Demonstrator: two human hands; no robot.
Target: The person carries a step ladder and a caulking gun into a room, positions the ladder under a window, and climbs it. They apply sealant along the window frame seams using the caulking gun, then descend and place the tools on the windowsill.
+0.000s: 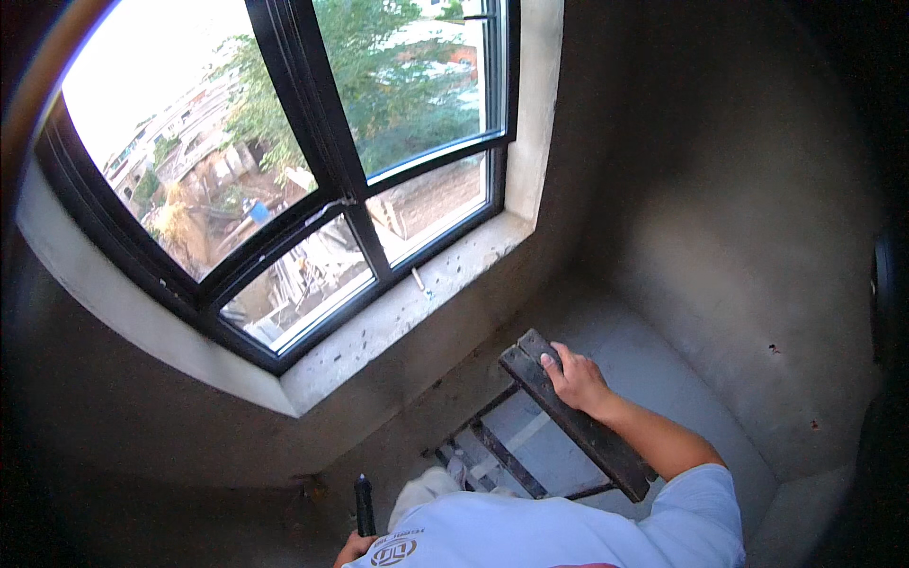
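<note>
1. Black and slim, the tool stands roughly upright in the left hand, tip pointing away from the person.
2. That hand is closed around the tool's lower end; the shirt and the lower edge hide part of it, so the placing of each finger cannot be told.
3. The right hand is partly closed on the bench, near the far end of its dark top, thumb lying on the wood; the outer fingers are hidden.
4. The bench's top runs from beneath that hand back toward the right upper arm, with its barred frame to the hand's left and nearer the body.
5. Between the hands, a white shirt and pale trousers show.
6. Beyond both hands is a black-framed window over a speckled sill, bearing a small pale stick.
7. Right of the right hand rises a grey wall.
</note>
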